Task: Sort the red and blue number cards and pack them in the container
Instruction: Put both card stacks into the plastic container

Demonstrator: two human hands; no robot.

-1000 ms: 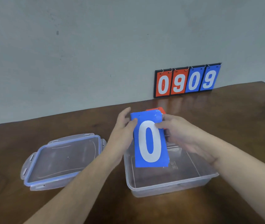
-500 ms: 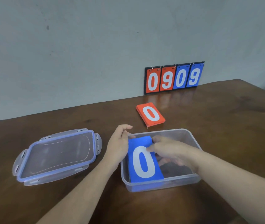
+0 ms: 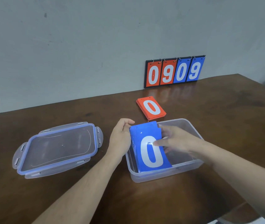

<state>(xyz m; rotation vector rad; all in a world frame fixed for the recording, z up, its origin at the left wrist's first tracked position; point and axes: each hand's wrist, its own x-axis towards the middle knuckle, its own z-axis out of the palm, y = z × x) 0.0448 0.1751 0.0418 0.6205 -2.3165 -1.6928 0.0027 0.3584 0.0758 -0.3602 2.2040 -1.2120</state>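
A stack of blue number cards (image 3: pixel 151 152) with a white 0 on top lies in the left half of the clear plastic container (image 3: pixel 191 165), leaning on its left wall. My left hand (image 3: pixel 120 139) holds the stack's left edge from outside the container's rim, thumb curled near the far corner. From the right, my right hand (image 3: pixel 178 141) reaches into the container and pinches the stack's right edge, thumb on the white 0. On the table just beyond the container lies a stack of red number cards (image 3: pixel 151 108), also with a 0 on top; neither hand touches it.
The container's clear lid (image 3: pixel 59 147) with a blue seal lies upside down on the brown table (image 3: pixel 225 120) to the left. A flip scoreboard (image 3: pixel 175 71) showing 0909 in red and blue leans on the wall at the back.
Both hands lowered the blue stack from above the container down into its left half. The red stack behind came into view. The top blue card now sits slightly nearer me than those beneath.
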